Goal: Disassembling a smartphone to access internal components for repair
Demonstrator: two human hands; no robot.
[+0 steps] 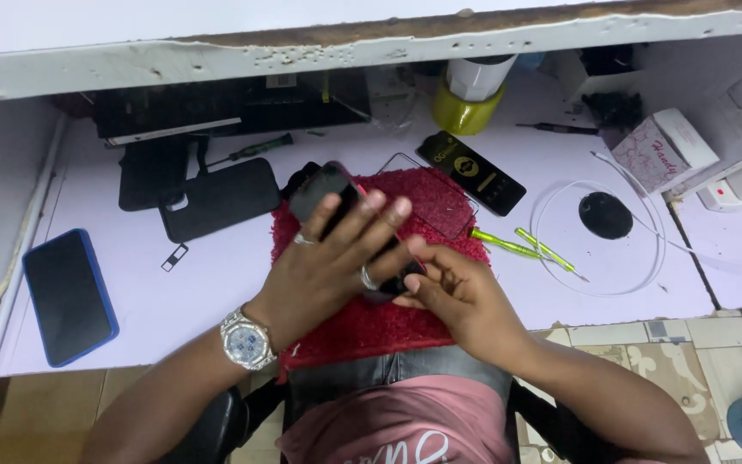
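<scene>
- The phone point(337, 199), dark with a reddish edge, sits tilted above the red mat point(440, 215) near the middle of the desk point(216, 266), held between both your hands.
- Your left hand point(328, 262) lies flat over the phone's face with the fingers spread and pressed on it; it wears rings and a silver watch point(246, 340) at the wrist.
- Your right hand point(461, 296) pinches the phone's lower end with its fingertips curled in, just beside the left hand's fingers.
- A clear glass sheet point(435, 202) lies on the mat just past the phone.
- Two yellow-green tools point(526, 247) rest at the mat's right edge.
- A black flat packet point(471, 172) with a gold mark lies behind the mat.
- A black phone case point(216, 199) lies to the left of the mat, and a phone in a blue case point(69, 295) lies well apart near the desk's left edge.
- A white cable point(646, 223) loops around a black round pad point(605, 215) on the right.
- A roll of yellow tape point(465, 112) stands at the back.
</scene>
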